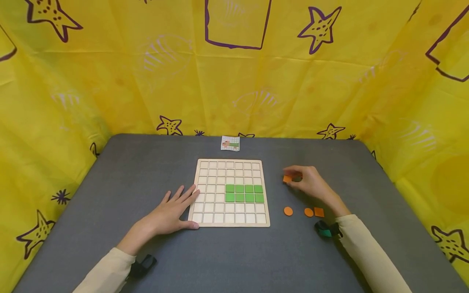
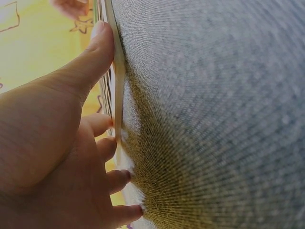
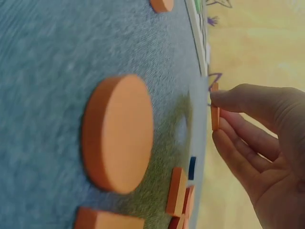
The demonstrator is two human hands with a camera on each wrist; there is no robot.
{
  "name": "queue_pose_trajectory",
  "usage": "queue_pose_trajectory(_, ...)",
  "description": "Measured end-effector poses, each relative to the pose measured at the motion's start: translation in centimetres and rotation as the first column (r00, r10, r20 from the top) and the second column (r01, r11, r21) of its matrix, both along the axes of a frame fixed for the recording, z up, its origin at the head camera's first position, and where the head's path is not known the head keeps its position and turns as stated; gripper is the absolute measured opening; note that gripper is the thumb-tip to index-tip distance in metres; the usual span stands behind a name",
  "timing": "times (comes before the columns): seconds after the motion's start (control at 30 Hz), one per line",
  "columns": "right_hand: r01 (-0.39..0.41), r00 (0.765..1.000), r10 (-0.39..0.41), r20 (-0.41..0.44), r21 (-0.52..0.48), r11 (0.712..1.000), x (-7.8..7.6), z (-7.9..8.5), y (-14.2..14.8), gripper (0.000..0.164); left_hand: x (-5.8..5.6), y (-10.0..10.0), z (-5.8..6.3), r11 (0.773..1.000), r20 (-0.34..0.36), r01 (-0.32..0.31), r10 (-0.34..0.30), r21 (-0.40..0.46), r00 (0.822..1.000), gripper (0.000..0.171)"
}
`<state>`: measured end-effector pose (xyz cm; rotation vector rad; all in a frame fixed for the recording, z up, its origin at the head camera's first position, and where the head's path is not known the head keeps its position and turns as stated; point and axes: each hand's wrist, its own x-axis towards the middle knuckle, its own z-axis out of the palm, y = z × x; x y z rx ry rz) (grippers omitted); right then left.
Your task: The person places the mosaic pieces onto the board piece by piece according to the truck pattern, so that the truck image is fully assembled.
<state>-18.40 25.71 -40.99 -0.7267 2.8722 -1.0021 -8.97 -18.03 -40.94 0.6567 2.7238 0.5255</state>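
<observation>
My right hand (image 1: 311, 181) pinches an orange square tile (image 1: 287, 179) between thumb and fingers, to the right of the wooden grid board (image 1: 229, 162). In the right wrist view the tile (image 3: 215, 107) appears edge-on, held above the table. The left hand (image 1: 169, 212) is spread, its fingertips on the board's left border and its thumb at the near left corner. Two rows of green square tiles (image 1: 239, 189) fill cells at the board's right side; the other cells show bare wood.
Nearer than my right hand lie two orange discs (image 1: 288, 211) and an orange square (image 1: 319, 212). Several orange pieces (image 3: 176, 191) and a dark blue piece (image 3: 192, 168) show in the right wrist view. A small picture card (image 1: 230, 143) lies behind the board, before a yellow curtain (image 1: 220, 89).
</observation>
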Motion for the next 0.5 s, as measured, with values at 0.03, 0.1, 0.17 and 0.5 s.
queue_pose_trajectory(0.03,-0.001,1.0,0.001,0.002,-0.005,1.0,0.0,0.0,-0.1,0.041,0.0,0.0,0.0,1.0,-0.001,0.001,-0.001,-0.001,1.0,0.098)
queue_pose_trajectory(0.1,-0.004,1.0,0.004,0.003,-0.013,1.0,0.1,0.1,-0.3,0.041,0.0,0.0,0.0,1.0,-0.005,0.005,-0.005,0.0,1.0,0.098)
queue_pose_trajectory(0.17,-0.009,1.0,0.009,0.001,-0.022,1.0,0.1,0.3,-0.5,0.041,0.0,0.0,0.0,1.0,-0.008,0.007,-0.007,0.001,1.0,0.098)
queue_pose_trajectory(0.5,-0.033,0.999,0.033,-0.02,-0.003,0.999,-0.3,0.5,-2.6,0.04,0.1,0.1,0.2,1.0,-0.007,0.007,-0.007,0.006,1.0,0.098)
